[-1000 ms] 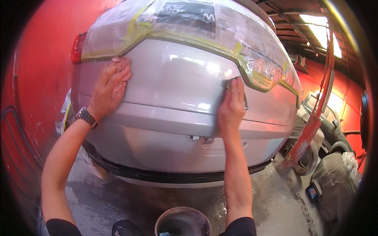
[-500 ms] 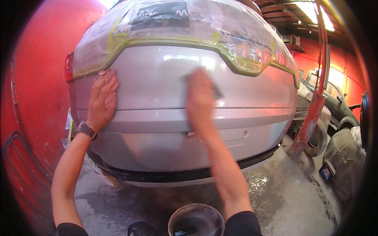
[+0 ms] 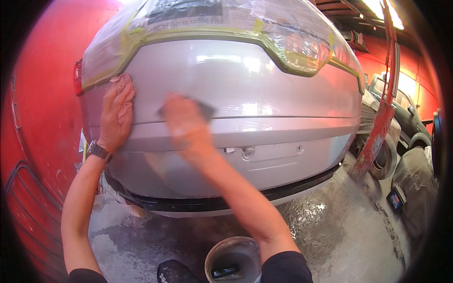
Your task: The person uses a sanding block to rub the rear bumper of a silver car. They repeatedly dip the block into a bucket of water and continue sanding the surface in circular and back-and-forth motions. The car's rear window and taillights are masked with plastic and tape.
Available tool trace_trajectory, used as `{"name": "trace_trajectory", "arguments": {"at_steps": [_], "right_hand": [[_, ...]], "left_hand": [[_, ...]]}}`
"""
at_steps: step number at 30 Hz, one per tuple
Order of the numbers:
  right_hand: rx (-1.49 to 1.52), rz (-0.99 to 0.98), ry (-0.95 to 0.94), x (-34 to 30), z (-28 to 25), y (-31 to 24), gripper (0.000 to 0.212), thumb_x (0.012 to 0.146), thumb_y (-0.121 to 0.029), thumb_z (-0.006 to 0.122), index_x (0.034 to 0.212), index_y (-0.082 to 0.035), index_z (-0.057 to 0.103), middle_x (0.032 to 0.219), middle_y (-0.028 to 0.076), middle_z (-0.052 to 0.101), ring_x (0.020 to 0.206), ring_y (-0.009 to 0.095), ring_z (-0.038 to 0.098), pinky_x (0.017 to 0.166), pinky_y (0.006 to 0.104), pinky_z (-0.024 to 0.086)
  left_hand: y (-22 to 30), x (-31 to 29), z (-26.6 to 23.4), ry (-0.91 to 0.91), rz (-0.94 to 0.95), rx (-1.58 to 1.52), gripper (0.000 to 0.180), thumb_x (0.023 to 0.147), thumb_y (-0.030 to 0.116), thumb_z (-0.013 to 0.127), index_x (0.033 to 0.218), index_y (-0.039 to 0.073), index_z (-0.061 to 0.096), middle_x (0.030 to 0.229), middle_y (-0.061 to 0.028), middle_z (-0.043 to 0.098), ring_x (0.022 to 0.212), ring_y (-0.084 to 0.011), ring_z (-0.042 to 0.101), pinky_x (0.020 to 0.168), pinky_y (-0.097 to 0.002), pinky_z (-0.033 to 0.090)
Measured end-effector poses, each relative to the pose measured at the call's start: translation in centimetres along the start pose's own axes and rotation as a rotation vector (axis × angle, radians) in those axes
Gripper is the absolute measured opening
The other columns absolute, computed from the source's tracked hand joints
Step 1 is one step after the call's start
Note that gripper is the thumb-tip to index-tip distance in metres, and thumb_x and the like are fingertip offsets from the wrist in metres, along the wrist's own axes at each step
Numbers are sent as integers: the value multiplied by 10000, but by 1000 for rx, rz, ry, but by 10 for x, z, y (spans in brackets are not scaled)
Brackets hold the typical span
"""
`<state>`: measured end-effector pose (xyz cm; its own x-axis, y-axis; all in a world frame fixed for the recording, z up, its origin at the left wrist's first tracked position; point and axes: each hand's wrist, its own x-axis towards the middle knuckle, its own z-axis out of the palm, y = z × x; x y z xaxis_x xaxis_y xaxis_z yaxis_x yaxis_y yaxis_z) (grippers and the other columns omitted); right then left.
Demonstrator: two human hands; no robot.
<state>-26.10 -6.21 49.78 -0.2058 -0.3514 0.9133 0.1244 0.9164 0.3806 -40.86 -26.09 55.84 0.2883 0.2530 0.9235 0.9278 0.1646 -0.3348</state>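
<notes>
The silver-grey rear panel of a car (image 3: 283, 101) fills the middle of the view, wet-looking and shiny. Flat against its left side rests my left hand (image 3: 112, 120), holding a crumpled pink cloth (image 3: 125, 92) between its fingers and the surface. My right hand (image 3: 186, 125), smeared by motion, presses on the panel left of centre. Under its fingers shows a dark sheet of sandpaper (image 3: 206, 111), partly covered by the hand. Plastic and newspaper masking (image 3: 198, 16) covers the car above, edged with yellow-green tape (image 3: 207, 34).
Below the car, a round bucket (image 3: 214, 252) with a dark object inside stands on the wet grey floor near my shoe (image 3: 174, 271). A red post (image 3: 375, 137) rises at the right, with a tyre (image 3: 387, 160) behind it. A red wall (image 3: 42, 85) is close on the left.
My right hand has swept left and slightly down across the panel with the sandpaper. My left hand stays at the panel's left side with the cloth. The view has tilted slightly downward.
</notes>
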Motion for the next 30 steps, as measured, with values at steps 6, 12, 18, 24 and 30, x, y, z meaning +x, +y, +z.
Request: {"name": "trace_trajectory", "arguments": {"at_steps": [6, 12, 18, 24, 30], "right_hand": [[-191, 167, 62, -83, -99, 118, 525, 871, 46, 611, 1395, 66, 636, 1424, 254, 657, 1336, 422, 623, 1146, 567, 468], [-21, 236, 20, -52, -55, 31, 534, 917, -41, 611, 1445, 42, 609, 1533, 246, 584, 1422, 396, 571, 1233, 635, 348], [-83, 152, -21, -59, -83, 57, 491, 890, -49, 629, 1375, 17, 670, 1454, 217, 654, 1383, 352, 605, 1243, 669, 301], [-132, 340, 211, -78, -92, 99, 422, 958, -39, 619, 1362, 72, 673, 1446, 273, 646, 1354, 422, 624, 1186, 592, 407], [22, -24, -17, 2, -49, 62, 440, 985, -87, 565, 1404, 16, 649, 1495, 210, 625, 1427, 400, 563, 1203, 609, 375]], "left_hand": [[-2, 0, -15, -11, 23, 56, 490, 1051, 27, 549, 1541, 26, 551, 1595, -206, 482, 1548, -398, 400, 1289, -491, 308], [-2, -1, 0, 18, -20, -39, 494, 1027, -34, 565, 1520, 6, 561, 1585, -212, 510, 1528, -394, 430, 1267, -486, 360], [-5, -7, -11, -7, 30, 60, 512, 1016, -43, 569, 1525, 15, 559, 1579, -210, 505, 1517, -381, 444, 1244, -479, 413], [1, -2, -3, 1, -32, -18, 507, 1019, -22, 576, 1524, 18, 563, 1587, -211, 517, 1523, -399, 436, 1279, -487, 328], [-10, -9, 0, 7, -30, -87, 495, 1055, 35, 555, 1550, 17, 541, 1604, -213, 485, 1553, -387, 400, 1291, -485, 298]]}}
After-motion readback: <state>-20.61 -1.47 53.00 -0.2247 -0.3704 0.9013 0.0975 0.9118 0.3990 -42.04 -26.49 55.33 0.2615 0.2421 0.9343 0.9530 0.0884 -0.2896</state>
